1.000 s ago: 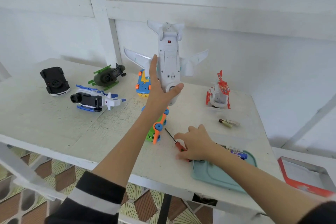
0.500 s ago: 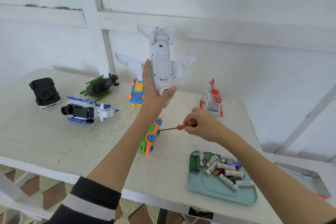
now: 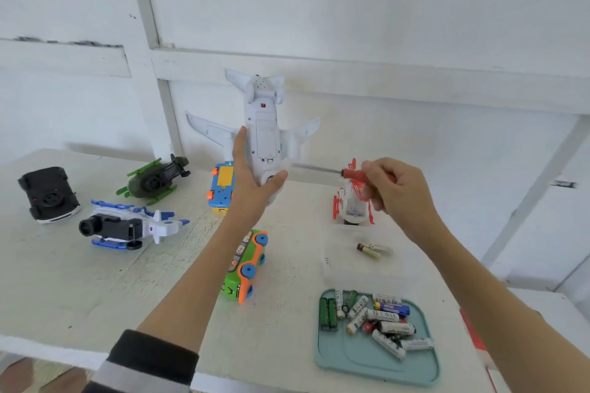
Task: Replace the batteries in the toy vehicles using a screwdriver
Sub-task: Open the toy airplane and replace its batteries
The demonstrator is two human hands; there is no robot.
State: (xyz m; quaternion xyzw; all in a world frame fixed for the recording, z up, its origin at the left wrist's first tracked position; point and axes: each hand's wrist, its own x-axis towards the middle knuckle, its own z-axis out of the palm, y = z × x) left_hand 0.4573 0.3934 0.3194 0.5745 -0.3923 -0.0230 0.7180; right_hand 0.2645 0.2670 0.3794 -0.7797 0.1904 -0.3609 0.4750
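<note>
Holding a white toy airplane [image 3: 262, 131] nose down and belly toward the camera with the left hand [image 3: 252, 183], thumb hooked round the nose on one side, fingers straight up along the fuselage on the other. Closed battery cover visible on the belly, small red switch above it near the tail.

Gripping a red-handled screwdriver [image 3: 346, 172] in the right hand [image 3: 397, 191], fingers curled round the handle, shaft lying sideways and pointing left at the plane's lower belly. Tip a bit blurred, so can't tell if touching.

Down on the white table [image 3: 64, 281]: teal tray [image 3: 367, 360] near the front right, loaded with a loose pile of batteries [image 3: 373, 316]. Two more loose batteries [image 3: 372, 250] lying just behind that tray. Red and white toy [image 3: 349, 210] right under the screwdriver hand.

Green and orange toy bus [image 3: 247, 265] lying on its side beside the left forearm. Blue and yellow toy [image 3: 222, 185] behind the left wrist. Further left, a green helicopter [image 3: 153, 180], a blue and white helicopter toy [image 3: 127, 226] and a black car [image 3: 48, 193] flipped on its roof, all well apart from the hands.
</note>
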